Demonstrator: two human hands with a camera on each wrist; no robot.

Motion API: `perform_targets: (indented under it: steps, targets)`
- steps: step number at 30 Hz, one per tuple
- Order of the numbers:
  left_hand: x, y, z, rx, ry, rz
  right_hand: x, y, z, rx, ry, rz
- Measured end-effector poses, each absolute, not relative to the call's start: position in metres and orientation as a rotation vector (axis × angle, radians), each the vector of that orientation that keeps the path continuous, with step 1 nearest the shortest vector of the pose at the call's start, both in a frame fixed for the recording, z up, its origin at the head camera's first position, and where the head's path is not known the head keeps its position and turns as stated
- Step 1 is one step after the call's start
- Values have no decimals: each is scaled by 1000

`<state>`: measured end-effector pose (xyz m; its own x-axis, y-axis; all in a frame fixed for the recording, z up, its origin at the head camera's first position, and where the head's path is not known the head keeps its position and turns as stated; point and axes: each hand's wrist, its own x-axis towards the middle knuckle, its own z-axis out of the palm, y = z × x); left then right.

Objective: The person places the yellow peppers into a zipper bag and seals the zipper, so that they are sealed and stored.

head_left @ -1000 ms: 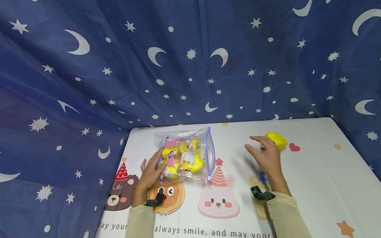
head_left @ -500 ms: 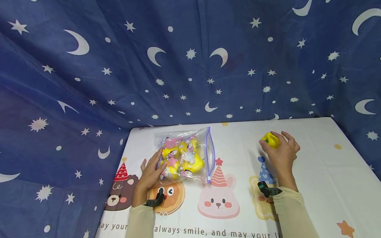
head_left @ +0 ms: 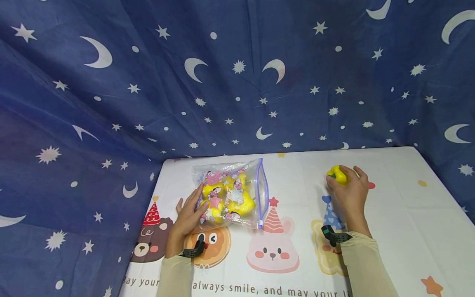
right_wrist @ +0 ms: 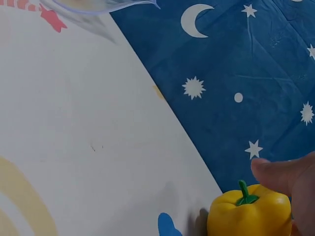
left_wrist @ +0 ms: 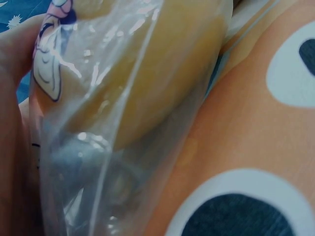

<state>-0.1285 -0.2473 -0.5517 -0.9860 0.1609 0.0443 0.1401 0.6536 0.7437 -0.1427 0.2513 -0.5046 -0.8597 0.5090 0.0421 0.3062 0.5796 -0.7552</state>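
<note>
My right hand [head_left: 350, 192] grips a yellow bell pepper [head_left: 337, 175] at the right back of the table. Its green stem shows in the right wrist view, with the thumb [right_wrist: 280, 174] against the pepper's upper side. My left hand [head_left: 191, 214] rests with extended fingers on the left part of a clear zip bag [head_left: 259, 194] printed with cartoon figures. Several yellow things [head_left: 243, 204] lie inside the bag, partly hidden by the print. In the left wrist view the bag's plastic [left_wrist: 118, 162] fills much of the frame, close to the hand.
A white tablecloth [head_left: 297, 198] with printed animals and lettering covers the table. Behind it and to the left hangs a dark blue curtain [head_left: 237, 123] with moons and stars. The bag's purple zip edge [head_left: 265, 189] faces right and gapes.
My right hand has moved right to the bell pepper and taken hold of it. The pepper has turned and shifted slightly left, its stem now showing. My left hand and the bag have stayed put.
</note>
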Motion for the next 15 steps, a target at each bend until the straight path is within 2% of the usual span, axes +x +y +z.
perform_targets:
  steps: [15]
  targets:
    - [-128,-246,-549,240,2830,1261,-140,251,-514,-658,-2539,1248]
